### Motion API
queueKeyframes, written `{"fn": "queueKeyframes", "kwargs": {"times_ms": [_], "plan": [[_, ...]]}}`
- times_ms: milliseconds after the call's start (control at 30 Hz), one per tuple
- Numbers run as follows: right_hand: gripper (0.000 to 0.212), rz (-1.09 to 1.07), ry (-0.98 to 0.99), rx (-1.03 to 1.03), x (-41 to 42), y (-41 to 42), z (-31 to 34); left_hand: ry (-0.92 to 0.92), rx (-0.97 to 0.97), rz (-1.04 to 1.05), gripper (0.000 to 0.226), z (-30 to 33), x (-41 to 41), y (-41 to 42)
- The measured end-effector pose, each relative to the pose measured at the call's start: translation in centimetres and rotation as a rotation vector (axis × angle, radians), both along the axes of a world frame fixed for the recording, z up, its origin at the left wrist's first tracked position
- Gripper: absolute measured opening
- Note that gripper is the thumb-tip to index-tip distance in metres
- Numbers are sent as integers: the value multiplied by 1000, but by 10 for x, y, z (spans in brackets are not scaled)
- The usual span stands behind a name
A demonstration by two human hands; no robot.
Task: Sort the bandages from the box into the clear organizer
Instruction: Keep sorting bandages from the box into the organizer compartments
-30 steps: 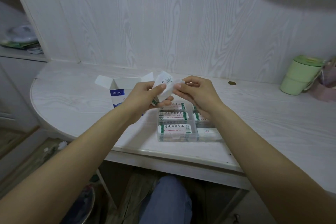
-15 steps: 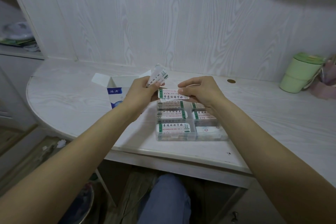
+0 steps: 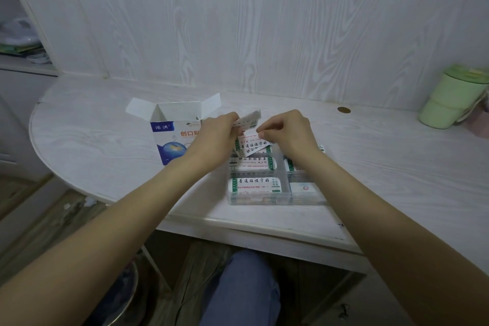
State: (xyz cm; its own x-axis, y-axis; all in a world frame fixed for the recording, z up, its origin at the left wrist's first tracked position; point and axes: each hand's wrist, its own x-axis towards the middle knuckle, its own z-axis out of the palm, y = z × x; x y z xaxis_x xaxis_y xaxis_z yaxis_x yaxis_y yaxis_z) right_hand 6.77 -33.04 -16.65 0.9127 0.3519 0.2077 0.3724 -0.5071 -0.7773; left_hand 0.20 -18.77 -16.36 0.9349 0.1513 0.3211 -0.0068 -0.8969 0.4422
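Observation:
An open white and blue bandage box [image 3: 174, 127] stands on the table, flaps up. Right of it lies the clear organizer [image 3: 280, 200], its compartments holding stacks of white bandages with green ends. My left hand [image 3: 215, 135] grips a small bundle of bandages [image 3: 248, 119] above the organizer's far left corner. My right hand [image 3: 287, 131] pinches a single bandage [image 3: 252, 144] by its right end, low over the far left compartment.
The white wood-grain table [image 3: 105, 140] runs along a panelled wall. A pale green cup [image 3: 449, 103] stands at the far right beside something pink. A round brown hole cover [image 3: 343, 110] sits near the wall. A shelf with clutter [image 3: 21, 42] is at left.
My right hand has pulled one bandage off the bundle and lowered it toward the organizer's far left compartment. My left hand has dropped a little with the bundle.

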Motion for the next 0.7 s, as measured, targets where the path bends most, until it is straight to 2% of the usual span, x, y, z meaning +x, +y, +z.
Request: {"fn": "queueKeyframes", "kwargs": {"times_ms": [100,333,533,700], "plan": [[8,-2,-56,-51,0,0,-2,10,3,-5,14,-3,2,0],[6,-56,-60,61,3,4,-3,-64,-39,35,16,-3,7,3],[6,15,-129,-91,1,0,-6,3,10,-1,15,-7,7,3],[6,46,-140,-196,1,1,-8,50,-32,-26,14,-9,6,4]]}}
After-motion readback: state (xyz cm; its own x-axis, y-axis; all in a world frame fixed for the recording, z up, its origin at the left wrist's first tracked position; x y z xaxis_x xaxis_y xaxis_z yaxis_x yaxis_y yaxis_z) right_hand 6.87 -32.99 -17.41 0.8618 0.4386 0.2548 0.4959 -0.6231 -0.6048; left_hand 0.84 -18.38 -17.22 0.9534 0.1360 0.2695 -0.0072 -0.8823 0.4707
